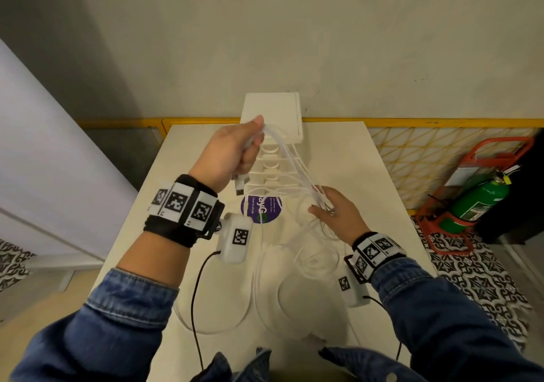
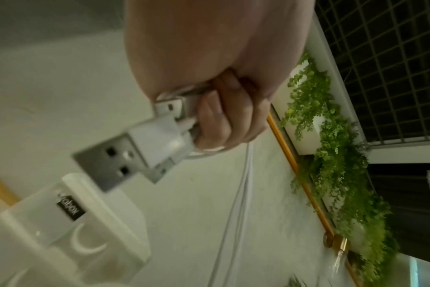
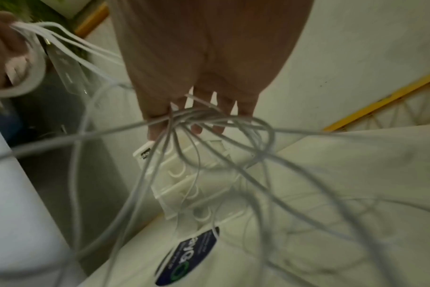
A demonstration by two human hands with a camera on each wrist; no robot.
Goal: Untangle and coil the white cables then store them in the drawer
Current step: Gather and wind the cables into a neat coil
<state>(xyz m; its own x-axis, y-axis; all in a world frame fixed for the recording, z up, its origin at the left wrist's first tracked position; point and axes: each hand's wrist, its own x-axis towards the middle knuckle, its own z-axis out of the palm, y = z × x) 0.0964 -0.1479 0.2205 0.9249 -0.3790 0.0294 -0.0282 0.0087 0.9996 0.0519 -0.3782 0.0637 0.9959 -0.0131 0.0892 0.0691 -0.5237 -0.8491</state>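
My left hand (image 1: 235, 152) is raised in front of the white drawer unit (image 1: 273, 110) and grips a bunch of white cables (image 1: 290, 158). Their USB plugs (image 2: 135, 151) stick out below the fist (image 2: 224, 120). The strands slope down to the right to my right hand (image 1: 335, 211), which hovers lower over the table. In the right wrist view its fingers (image 3: 197, 124) are spread and nearly straight, with tangled cables (image 3: 209, 116) running across and between them. More cable lies in loose loops (image 1: 265, 293) on the white table (image 1: 368, 175). The drawers (image 3: 184, 184) look closed.
A purple round sticker (image 1: 260, 208) lies on the table in front of the drawer unit. A yellow rail (image 1: 441, 122) runs behind the table. A green fire extinguisher (image 1: 477, 202) in a red stand is on the floor to the right. Black wrist-camera leads hang near the front edge.
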